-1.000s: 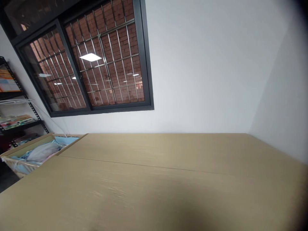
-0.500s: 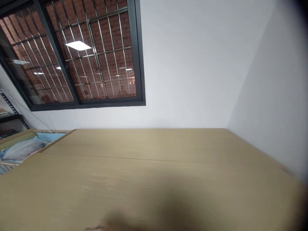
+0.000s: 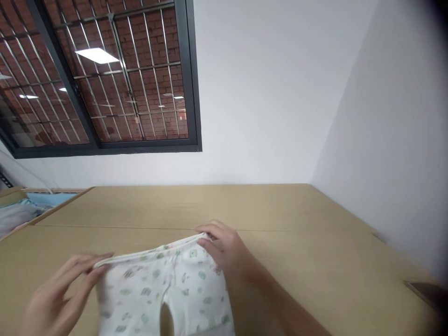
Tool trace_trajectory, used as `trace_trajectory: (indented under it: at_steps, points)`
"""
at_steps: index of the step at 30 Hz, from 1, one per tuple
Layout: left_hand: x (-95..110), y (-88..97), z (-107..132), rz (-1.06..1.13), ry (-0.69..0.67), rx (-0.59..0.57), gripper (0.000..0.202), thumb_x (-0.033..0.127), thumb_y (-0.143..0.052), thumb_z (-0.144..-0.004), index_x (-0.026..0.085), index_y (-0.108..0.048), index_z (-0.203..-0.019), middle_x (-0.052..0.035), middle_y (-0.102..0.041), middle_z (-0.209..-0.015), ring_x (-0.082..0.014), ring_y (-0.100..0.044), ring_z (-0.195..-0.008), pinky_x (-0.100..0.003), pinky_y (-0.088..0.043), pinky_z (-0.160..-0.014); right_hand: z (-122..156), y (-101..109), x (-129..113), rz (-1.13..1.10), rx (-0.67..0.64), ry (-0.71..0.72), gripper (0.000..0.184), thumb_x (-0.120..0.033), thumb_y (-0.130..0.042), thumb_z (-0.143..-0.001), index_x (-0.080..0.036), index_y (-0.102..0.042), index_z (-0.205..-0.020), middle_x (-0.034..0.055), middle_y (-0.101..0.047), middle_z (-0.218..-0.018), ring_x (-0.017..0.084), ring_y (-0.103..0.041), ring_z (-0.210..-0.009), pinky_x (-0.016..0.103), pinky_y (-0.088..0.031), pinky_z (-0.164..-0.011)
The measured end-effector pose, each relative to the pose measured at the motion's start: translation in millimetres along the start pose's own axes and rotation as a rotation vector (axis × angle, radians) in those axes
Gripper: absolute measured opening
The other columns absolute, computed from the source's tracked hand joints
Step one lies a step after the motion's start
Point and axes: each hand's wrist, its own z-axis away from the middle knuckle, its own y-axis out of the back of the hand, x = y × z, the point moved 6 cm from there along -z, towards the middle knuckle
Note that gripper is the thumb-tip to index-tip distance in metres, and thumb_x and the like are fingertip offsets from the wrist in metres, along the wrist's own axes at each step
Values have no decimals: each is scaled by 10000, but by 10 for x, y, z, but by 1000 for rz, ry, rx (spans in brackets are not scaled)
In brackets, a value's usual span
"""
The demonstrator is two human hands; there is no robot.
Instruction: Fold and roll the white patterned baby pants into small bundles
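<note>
A pair of small white pants [image 3: 140, 287] with green and pink prints is stretched between my two hands over the tan tabletop [image 3: 308, 289]. My left hand [image 3: 59, 294] pinches the left end of the waistband between thumb and fingers. At the other end, higher up, my right hand [image 3: 229, 249] grips the waistband corner the same way. The waistband slants up toward the right, and an oval gap shows between the legs. The lower part of the legs runs out of view at the bottom edge.
A wood-edged bin [image 3: 17, 217] with blue and white cloth stands at the left end of the table. Behind the table rises a white wall [image 3: 259, 93] with a barred window [image 3: 140, 74]. A dark opening [image 3: 425, 294] lies at the table's right side.
The pants and both my hands have come into view over the table; before, only a blurred bit of hand showed at the bottom. The view has shifted somewhat to the right.
</note>
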Motion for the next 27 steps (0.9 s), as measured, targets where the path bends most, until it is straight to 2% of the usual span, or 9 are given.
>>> trace_trajectory:
  at_steps: [3,6,8,10,15,18,21,24,27]
  points:
    - [-68,-495,-371,128,58,-88,405,696,-675,-765,323,-726,-914,17,-716,-837,-218,-670,-818,-292,-534,-695,-15,240,519,56,72,-208,156,-321,-661,-903,-198,-707,-987,38,-679,-878,180,-607,-773,299,-499,-716]
    - [-120,-1195,-612,213,58,-250,426,651,-602,-845,246,-695,-940,-8,-701,-836,-196,-627,-780,-284,-498,-721,27,279,1118,99,57,-358,158,-317,-620,-894,-189,-693,-952,20,-654,-810,175,-581,-724,296,-467,-684]
    - [-170,-1675,-689,190,-5,-377,405,592,-502,-919,224,-667,-951,-17,-691,-855,-190,-610,-783,-296,-475,-749,63,210,1518,151,5,-404,183,-282,-532,-926,-186,-682,-969,21,-656,-808,178,-587,-733,296,-455,-696]
    - [-284,-2089,-741,151,-20,-439,368,522,-448,-948,212,-644,-910,-16,-667,-809,-191,-592,-752,-304,-457,-725,90,107,1894,224,-48,-440,214,-223,-461,-936,-181,-668,-966,27,-665,-820,181,-603,-758,291,-449,-714]
    - [-575,-2896,-875,17,6,-503,250,319,-453,-966,190,-613,-823,-20,-646,-784,-181,-593,-757,-314,-447,-731,44,-130,2584,346,-82,-481,228,-117,-429,-925,-168,-648,-959,72,-681,-941,203,-621,-915,296,-442,-822]
    - [-670,-3232,-983,-68,29,-499,198,312,-524,-980,170,-626,-886,-21,-655,-876,-180,-617,-867,-356,-480,-839,-29,-222,2880,447,-92,-502,233,-81,-437,-930,-165,-648,-982,111,-656,-1070,233,-580,-1066,322,-403,-922]
    - [-727,-3459,-1082,-149,66,-478,228,387,-599,-968,162,-638,-969,-36,-658,-995,-204,-621,-996,-423,-491,-932,-98,-273,3147,531,-124,-537,228,-67,-468,-926,-173,-657,-999,123,-637,-1112,252,-561,-1104,339,-378,-938]
    - [-754,-3602,-1152,-205,106,-468,241,395,-618,-962,162,-645,-1019,-50,-661,-1069,-220,-620,-1060,-452,-497,-964,-158,-277,3359,581,-151,-578,226,-71,-485,-931,-186,-658,-1021,113,-634,-1119,249,-563,-1105,336,-368,-928]
    - [-730,-3659,-1200,-232,147,-466,244,396,-625,-958,164,-648,-1031,-54,-659,-1099,-225,-618,-1077,-460,-496,-973,-198,-255,3488,600,-164,-607,213,-95,-495,-945,-197,-653,-1047,102,-634,-1132,239,-560,-1120,325,-359,-923]
